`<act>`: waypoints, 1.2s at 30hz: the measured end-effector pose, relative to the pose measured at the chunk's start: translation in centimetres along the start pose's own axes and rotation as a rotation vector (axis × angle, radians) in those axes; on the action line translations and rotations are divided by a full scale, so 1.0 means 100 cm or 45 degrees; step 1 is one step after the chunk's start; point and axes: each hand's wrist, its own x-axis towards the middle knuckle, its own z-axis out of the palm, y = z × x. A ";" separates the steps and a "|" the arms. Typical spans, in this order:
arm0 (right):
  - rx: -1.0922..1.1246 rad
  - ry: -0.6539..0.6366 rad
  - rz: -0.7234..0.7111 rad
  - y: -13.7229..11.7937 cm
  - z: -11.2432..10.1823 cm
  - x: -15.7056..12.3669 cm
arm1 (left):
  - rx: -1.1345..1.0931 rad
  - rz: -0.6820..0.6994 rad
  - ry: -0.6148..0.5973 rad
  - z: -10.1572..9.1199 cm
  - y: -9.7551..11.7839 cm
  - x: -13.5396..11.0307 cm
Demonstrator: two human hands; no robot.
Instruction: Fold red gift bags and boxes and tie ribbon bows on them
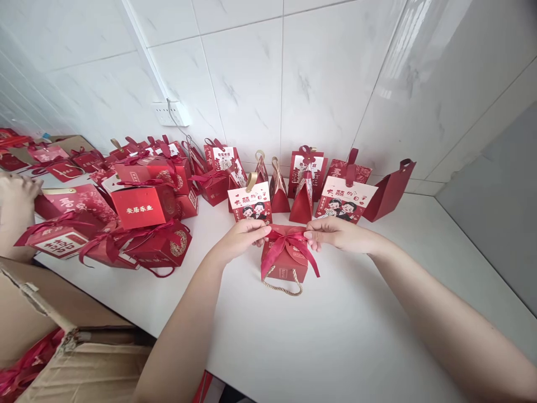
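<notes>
A small red gift box [289, 272] with gold print and a twisted gold cord handle [282, 289] sits on the white table in front of me. A dark red ribbon [287, 238] is tied in a bow across its top, with tails hanging down the front. My left hand [247, 234] pinches the bow's left loop between thumb and fingers. On the other side, my right hand [329, 234] pinches the right loop. Just behind my hands stand red and white gift bags printed with a cartoon couple, one bag [250, 202] at left, another bag [342, 200] at right.
Red boxes with ribbons, one box [145, 206] on top, are piled on the left of the white table [361, 330]. An open cardboard box [96, 369] stands at lower left. Another person's hand [17, 196] is at the far left. A tiled wall [251, 73] backs the table.
</notes>
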 end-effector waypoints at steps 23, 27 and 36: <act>-0.038 0.086 0.022 0.010 -0.003 0.007 | 0.102 0.011 0.209 0.007 -0.004 0.005; -0.076 0.163 0.136 0.005 -0.004 0.003 | -0.039 -0.013 0.186 0.002 -0.008 0.006; -0.835 0.553 -0.512 -0.029 0.027 -0.007 | -0.046 0.000 0.184 0.005 -0.001 0.003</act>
